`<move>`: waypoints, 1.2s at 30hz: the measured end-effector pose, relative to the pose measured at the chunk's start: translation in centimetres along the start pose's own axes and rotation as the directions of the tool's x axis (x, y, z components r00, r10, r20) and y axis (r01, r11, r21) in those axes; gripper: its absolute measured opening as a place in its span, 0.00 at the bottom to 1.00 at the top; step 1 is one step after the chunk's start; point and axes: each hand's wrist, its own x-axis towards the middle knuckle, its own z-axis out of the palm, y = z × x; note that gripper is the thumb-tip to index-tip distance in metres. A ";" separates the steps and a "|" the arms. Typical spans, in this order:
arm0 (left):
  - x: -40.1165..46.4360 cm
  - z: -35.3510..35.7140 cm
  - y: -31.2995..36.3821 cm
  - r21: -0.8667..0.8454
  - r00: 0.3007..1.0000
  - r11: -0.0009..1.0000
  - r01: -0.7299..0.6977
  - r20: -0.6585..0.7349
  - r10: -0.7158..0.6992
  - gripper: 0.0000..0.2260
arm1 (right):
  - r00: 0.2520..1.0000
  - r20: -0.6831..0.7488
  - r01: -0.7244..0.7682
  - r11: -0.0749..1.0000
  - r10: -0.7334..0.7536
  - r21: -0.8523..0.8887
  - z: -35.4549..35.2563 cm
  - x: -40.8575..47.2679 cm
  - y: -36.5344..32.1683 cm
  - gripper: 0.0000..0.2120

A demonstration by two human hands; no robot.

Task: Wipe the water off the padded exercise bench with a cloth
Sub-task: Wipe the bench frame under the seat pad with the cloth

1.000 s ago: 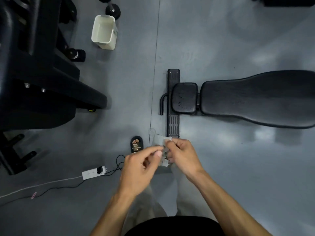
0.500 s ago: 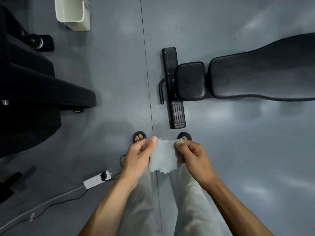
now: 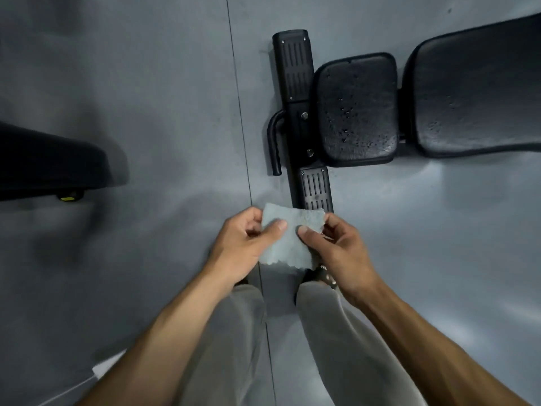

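Observation:
A small pale blue-grey cloth point(image 3: 288, 241) hangs spread between both hands in front of my legs. My left hand point(image 3: 244, 244) pinches its left edge with thumb and fingers. My right hand point(image 3: 333, 249) pinches its right edge the same way. The black padded exercise bench lies ahead to the right: a small seat pad point(image 3: 355, 109) with water droplets on it, and a long back pad point(image 3: 480, 92) that also shows faint droplets. Both hands are short of the bench, just below its foot bar point(image 3: 304, 118).
The bench's black base bar with a curved handle point(image 3: 275, 145) runs across in front of the seat pad. Dark gym equipment point(image 3: 49, 168) fills the left edge. A white power strip and cable point(image 3: 105, 367) lie on the grey floor at lower left.
The crumpled cloth has been opened out flat between my hands. I have stepped closer, so the bench now sits nearer and larger in view.

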 end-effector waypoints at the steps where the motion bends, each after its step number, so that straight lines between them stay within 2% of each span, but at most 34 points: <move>1: 2.0 -0.1 -1.0 0.041 1.000 0.999 -0.012 0.019 0.012 0.12 | 1.000 0.000 -0.007 1.000 0.007 -0.019 -0.3 1.9 0.8 0.10; 5: 10.0 0.2 -4.4 0.299 0.998 0.952 -0.057 0.021 0.053 0.25 | 1.000 0.028 0.005 0.991 -0.001 -0.135 -1.5 9.4 4.3 0.10; 9: 17.3 1.1 -5.8 0.452 0.991 0.882 -0.132 0.036 0.130 0.16 | 0.998 0.057 0.044 0.978 -0.033 -0.204 -2.2 16.7 6.3 0.14; 12: 22.4 1.6 -6.2 0.484 0.983 0.855 -0.183 0.080 0.166 0.16 | 0.994 0.066 0.097 0.981 -0.087 -0.165 -2.9 21.6 7.3 0.19; 17: 29.1 3.1 -7.6 0.543 0.950 0.779 -0.313 0.180 0.256 0.15 | 0.984 0.014 0.178 0.966 -0.178 -0.187 -4.1 27.7 10.0 0.14; 22: 33.0 4.7 -8.4 0.581 0.917 0.712 -0.395 0.295 0.269 0.13 | 0.975 -0.004 0.215 0.955 -0.220 -0.204 -4.5 30.9 11.8 0.12; 25: 34.4 4.4 -8.7 0.647 0.881 0.599 -0.472 0.337 0.332 0.16 | 0.983 0.059 0.180 0.977 -0.175 -0.117 -5.0 31.9 11.8 0.05; 28: 35.5 3.6 -9.4 0.711 0.858 0.491 -0.503 0.343 0.382 0.20 | 0.986 0.098 0.144 0.988 -0.138 -0.051 -4.6 32.6 11.6 0.11; 30: 36.4 3.2 -9.9 0.687 0.840 0.500 -0.527 0.329 0.432 0.20 | 0.983 0.110 0.157 0.985 -0.148 -0.078 -4.0 33.0 11.6 0.15; 34: 37.7 2.6 -11.0 0.572 0.837 0.614 -0.545 0.326 0.439 0.13 | 0.967 0.144 0.232 0.961 -0.211 -0.149 -3.3 32.9 12.1 0.16; 36: 37.9 2.6 -11.6 0.478 0.845 0.698 -0.533 0.335 0.416 0.14 | 0.957 0.150 0.274 0.942 -0.247 -0.195 -3.3 33.1 12.2 0.15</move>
